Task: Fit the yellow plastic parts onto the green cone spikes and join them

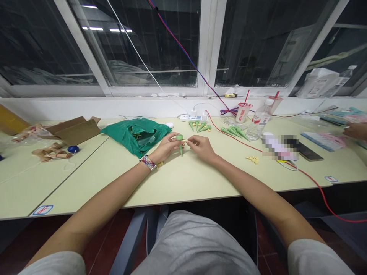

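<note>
My left hand (166,148) pinches a green plastic spike (180,147) upright above the pale yellow table (177,179). Facing it, my right hand (202,148) holds a small yellow plastic part (185,141) between its fingertips, right by the spike's top. Whether the two parts touch is too small to tell. Another yellow part (159,164) lies near my left wrist, and a third (252,159) rests farther right. Beyond my hands, several green spikes (199,126) lie in one group, and several more (235,133) lie to their right.
A green plastic bag (136,135) and an open cardboard box (74,130) sit to the left. Behind stand a power strip (192,118), a straw cup (243,112) and a water bottle (259,120). A red wire (243,143) crosses the table. Another person's hand (355,131) is at the right edge.
</note>
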Demonstrator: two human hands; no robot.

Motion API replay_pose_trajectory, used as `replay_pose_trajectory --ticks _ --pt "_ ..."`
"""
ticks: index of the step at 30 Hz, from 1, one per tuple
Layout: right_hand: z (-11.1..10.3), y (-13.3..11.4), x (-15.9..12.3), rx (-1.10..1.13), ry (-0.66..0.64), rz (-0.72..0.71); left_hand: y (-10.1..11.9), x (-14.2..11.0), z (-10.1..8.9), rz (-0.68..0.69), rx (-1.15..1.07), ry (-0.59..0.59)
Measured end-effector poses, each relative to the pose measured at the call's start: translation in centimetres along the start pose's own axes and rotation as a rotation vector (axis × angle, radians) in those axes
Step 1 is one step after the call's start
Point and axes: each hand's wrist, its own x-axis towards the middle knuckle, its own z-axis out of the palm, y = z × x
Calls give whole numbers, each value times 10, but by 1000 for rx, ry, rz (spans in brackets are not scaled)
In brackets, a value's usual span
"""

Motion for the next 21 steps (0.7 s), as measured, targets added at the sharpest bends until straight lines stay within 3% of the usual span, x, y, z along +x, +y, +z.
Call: replay_pose_trajectory --ticks 5,14,21 --pt "2 1 0 92 -25 129 0 0 3 4 -11 -28" --pt "0 -5 0 52 7 36 2 -1 4 -39 -43 3" --pt "-4 -5 -1 -87 -25 100 3 -1 6 -46 -37 -26"
